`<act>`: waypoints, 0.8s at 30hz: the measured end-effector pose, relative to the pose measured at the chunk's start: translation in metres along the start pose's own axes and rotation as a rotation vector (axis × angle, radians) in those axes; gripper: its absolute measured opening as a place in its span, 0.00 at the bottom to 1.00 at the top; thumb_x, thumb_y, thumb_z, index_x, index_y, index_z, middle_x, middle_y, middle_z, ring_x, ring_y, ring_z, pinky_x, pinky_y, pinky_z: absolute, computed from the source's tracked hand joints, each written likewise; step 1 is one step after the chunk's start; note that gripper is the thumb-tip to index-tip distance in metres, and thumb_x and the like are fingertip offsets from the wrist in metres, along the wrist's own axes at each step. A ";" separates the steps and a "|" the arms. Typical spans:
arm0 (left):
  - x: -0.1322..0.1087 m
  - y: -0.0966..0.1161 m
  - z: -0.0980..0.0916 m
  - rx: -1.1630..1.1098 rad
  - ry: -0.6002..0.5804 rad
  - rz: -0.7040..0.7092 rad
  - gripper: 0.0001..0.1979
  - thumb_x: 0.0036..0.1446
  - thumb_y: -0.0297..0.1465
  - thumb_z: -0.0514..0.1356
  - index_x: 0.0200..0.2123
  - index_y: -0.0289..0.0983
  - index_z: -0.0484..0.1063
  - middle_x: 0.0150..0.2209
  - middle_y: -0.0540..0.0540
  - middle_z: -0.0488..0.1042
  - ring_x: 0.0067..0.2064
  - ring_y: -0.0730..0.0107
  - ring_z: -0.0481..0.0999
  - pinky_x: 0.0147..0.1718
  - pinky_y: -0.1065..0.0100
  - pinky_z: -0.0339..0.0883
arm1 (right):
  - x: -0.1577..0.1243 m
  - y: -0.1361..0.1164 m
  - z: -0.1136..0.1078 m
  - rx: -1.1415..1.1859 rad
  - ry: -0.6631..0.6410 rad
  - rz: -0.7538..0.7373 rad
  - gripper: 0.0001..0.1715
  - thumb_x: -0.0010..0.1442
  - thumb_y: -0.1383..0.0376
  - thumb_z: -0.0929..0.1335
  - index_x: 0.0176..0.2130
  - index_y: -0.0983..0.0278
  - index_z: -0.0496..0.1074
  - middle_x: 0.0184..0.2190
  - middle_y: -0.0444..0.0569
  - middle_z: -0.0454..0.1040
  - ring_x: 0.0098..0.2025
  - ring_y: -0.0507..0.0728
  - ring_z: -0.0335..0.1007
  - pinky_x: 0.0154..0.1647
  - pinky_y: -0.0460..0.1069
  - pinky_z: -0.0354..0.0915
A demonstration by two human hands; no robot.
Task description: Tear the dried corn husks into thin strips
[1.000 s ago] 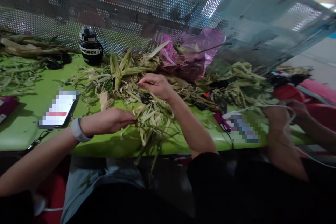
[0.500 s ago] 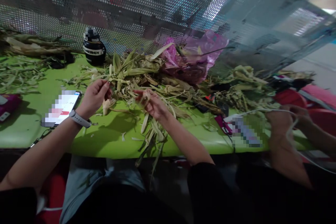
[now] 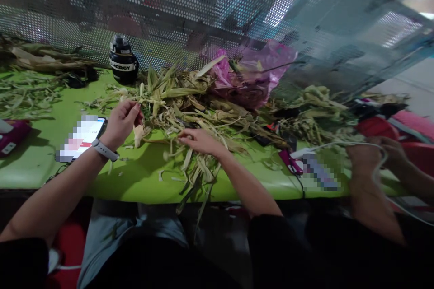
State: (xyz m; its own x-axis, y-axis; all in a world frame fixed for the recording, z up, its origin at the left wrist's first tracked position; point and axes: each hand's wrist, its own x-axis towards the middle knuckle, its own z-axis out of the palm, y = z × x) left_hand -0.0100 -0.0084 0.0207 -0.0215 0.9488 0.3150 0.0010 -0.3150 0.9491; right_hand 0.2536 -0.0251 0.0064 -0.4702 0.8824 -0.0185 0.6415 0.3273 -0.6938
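My left hand, with a pale watch strap at the wrist, is closed in a pinch above the green table. What its fingertips hold is too small to make out. My right hand is palm down, its fingers loosely stretched leftward. Thin pale husk strips, blurred by motion, are just below its fingertips. Under the right wrist, more husk strips trail over the table's front edge. A pale stub, perhaps a corn stalk end, lies below my left hand. Behind both hands is a heap of corn husks.
A phone lies left of my left wrist. At the back stand a black bottle and a pink plastic bag against a perforated metal screen. On the right are another person's hands, a white cable and a second phone.
My right hand has turned from palm up to palm down and dropped slightly; the husk strips at its fingers have moved down and left. My left hand keeps its pinch.
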 end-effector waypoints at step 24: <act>-0.006 -0.018 0.041 -0.224 -0.133 -0.197 0.11 0.55 0.35 0.63 0.27 0.34 0.67 0.24 0.50 0.69 0.22 0.80 0.65 0.22 0.76 0.60 | 0.026 -0.025 0.036 -0.025 0.618 -0.397 0.18 0.64 0.55 0.62 0.32 0.63 0.72 0.37 0.53 0.70 0.41 0.55 0.67 0.45 0.52 0.65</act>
State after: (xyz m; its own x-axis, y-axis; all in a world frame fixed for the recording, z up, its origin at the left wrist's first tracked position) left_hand 0.0306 -0.0072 0.0024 0.1312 0.9817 0.1378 -0.2108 -0.1082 0.9715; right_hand 0.2032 -0.0228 -0.0026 -0.2479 0.7226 0.6452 0.5110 0.6634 -0.5466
